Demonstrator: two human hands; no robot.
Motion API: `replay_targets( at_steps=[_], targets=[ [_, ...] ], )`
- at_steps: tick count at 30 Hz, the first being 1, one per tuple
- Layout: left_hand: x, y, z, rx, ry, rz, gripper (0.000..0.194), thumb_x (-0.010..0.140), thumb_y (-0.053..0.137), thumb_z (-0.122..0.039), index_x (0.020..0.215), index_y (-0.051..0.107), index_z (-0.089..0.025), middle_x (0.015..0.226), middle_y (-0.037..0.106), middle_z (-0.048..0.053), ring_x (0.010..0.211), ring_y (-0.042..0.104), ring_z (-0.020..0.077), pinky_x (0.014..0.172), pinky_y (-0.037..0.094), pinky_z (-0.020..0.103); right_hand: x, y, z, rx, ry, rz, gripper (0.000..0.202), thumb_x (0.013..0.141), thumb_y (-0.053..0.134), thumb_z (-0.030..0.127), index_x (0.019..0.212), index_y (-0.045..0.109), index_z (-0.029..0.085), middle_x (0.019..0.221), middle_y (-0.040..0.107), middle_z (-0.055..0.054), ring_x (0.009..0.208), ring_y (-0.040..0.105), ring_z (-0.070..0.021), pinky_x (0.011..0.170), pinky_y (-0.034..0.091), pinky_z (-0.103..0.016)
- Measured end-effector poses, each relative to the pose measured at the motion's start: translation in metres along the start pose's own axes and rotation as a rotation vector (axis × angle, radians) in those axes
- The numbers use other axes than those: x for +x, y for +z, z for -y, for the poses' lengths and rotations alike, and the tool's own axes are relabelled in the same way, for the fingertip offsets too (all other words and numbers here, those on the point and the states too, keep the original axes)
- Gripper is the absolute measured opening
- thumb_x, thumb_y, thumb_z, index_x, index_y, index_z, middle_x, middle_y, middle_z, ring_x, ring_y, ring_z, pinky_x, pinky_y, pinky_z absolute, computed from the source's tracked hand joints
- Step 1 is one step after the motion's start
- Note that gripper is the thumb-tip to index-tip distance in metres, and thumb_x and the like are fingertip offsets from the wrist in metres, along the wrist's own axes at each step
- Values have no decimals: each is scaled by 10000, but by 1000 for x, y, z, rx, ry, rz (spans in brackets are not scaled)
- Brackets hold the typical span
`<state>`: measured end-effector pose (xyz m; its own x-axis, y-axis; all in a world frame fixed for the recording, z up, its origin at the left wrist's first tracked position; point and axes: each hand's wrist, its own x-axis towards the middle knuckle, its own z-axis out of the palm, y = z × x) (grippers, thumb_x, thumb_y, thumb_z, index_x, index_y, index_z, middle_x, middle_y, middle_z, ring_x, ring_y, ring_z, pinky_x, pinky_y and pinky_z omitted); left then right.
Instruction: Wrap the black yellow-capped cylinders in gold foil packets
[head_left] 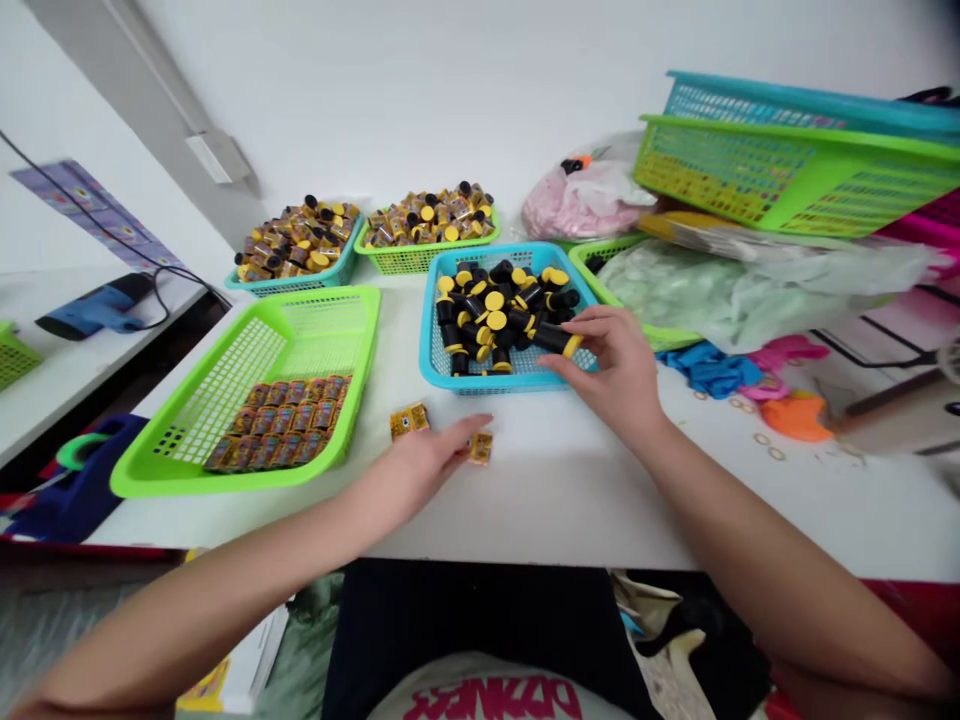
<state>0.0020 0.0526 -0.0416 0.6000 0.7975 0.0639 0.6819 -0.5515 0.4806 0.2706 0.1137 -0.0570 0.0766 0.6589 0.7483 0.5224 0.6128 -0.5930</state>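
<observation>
My right hand (619, 365) pinches a black canister with a yellow cap (555, 338) over the right front corner of a blue basket (499, 382). Several more black, yellow-capped canisters (495, 310) lie jumbled in that basket. In front of it, low over the table, is my left hand (424, 460), its index finger stretched to the right. A small yellow printed label sleeve (480, 447) shows at its fingertips, seemingly held; the thumb is hidden. Just behind this hand lies a small stack of yellow printed label sleeves (409, 420) on the table.
A green basket (300, 480) at left holds rows of labelled canisters (281, 425). Two baskets of labelled canisters (300, 240) stand behind. Stacked baskets (787, 170), plastic bags (675, 285) and balloons (795, 415) crowd the right. A tape dispenser (82, 490) and blue heat gun (97, 305) are far left.
</observation>
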Motion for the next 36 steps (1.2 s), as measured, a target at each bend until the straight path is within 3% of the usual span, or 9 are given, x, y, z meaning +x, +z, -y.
replay_targets(
  at_steps=[3,5,8,12,15,24,29,32,36],
  targets=[
    [16,-11,-10,-424,-25,-144,282,835,652,-224,1110,710,-207,897,767,25,795,737,169,747,592,262,-2,2,7,76,54,66,353,758,804,451,996,639,249,1031,620,-55,871,611,-192,717,547,-347],
    [28,-11,-11,-635,-63,-186,164,780,739,-310,879,738,-179,845,769,36,764,739,179,707,599,258,-4,4,14,160,72,126,313,762,802,440,963,650,254,1006,617,-43,800,587,-163,667,519,-316],
    [41,-1,-3,-802,-149,-154,300,783,736,-463,851,724,-171,824,774,44,739,748,199,642,595,265,-7,7,22,314,152,233,287,789,774,429,988,656,259,1007,599,-42,749,575,-141,631,509,-301],
    [42,11,15,-584,-72,-90,391,914,554,-510,795,719,-176,749,760,23,661,712,156,560,510,211,-11,6,29,583,381,425,341,850,715,426,1134,634,256,830,644,-10,699,634,-148,636,551,-311],
    [37,13,23,-391,54,-122,453,952,498,-500,724,717,-176,599,689,-1,531,613,112,498,408,186,-14,5,34,744,490,443,347,838,732,430,1124,670,243,813,691,-13,685,659,-157,619,580,-319],
    [30,12,23,-475,126,-148,477,1005,410,-473,826,730,-168,693,720,21,594,632,124,585,446,204,-16,5,34,755,594,577,276,855,732,367,1093,720,227,752,706,-7,608,665,-138,584,593,-295],
    [33,14,20,-527,138,-87,296,940,577,-441,1024,738,-208,747,733,-9,654,661,128,624,472,207,-13,0,36,635,398,662,282,823,758,259,1102,728,245,1012,692,-59,764,688,-137,652,601,-267],
    [34,19,18,-696,110,-120,367,825,732,-362,1146,651,-203,938,754,28,820,707,167,728,526,237,-15,0,41,567,310,671,328,787,779,213,1107,733,269,1134,653,-66,915,679,-156,782,610,-299],
    [31,21,14,-929,89,-48,497,808,731,-238,1195,420,-232,999,745,49,885,710,160,750,542,246,-20,4,45,574,367,720,388,757,802,194,1128,721,268,1079,682,-51,852,675,-140,788,611,-312]
  ],
)
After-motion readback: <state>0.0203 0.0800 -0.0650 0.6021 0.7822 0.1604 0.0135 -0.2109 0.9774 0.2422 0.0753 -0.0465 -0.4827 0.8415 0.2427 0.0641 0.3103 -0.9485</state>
